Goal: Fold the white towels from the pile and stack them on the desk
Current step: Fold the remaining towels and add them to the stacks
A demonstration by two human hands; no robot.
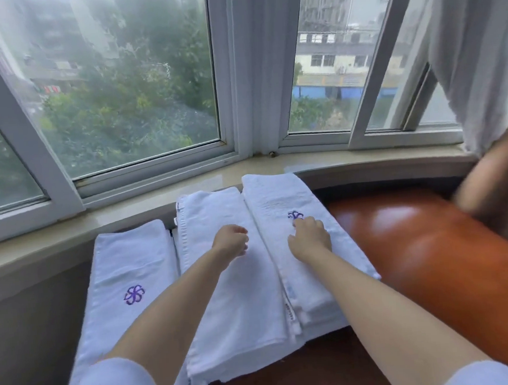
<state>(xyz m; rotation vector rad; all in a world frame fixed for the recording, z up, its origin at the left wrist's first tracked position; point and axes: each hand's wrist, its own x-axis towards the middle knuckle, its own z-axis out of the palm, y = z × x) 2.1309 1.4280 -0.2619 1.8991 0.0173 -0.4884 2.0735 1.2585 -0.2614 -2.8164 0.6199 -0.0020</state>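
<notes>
Sleeves and bare arms reached over the red-brown tabletop point(415, 241). Three folded white towels point(238, 283) lay side by side there. Left hand point(230, 243) hung curled, holding nothing; right hand point(310, 236) pressed the right towel point(280, 199). Pushing could slide it off.

A pale stone window sill point(134, 212) runs beneath a white-framed bay window point(229, 110). Through the glass show green trees point(126, 105) and grey buildings point(336, 48). A white curtain point(477, 56) hangs at the right, and a blurred brown shape point(499, 187) sits below it.
</notes>
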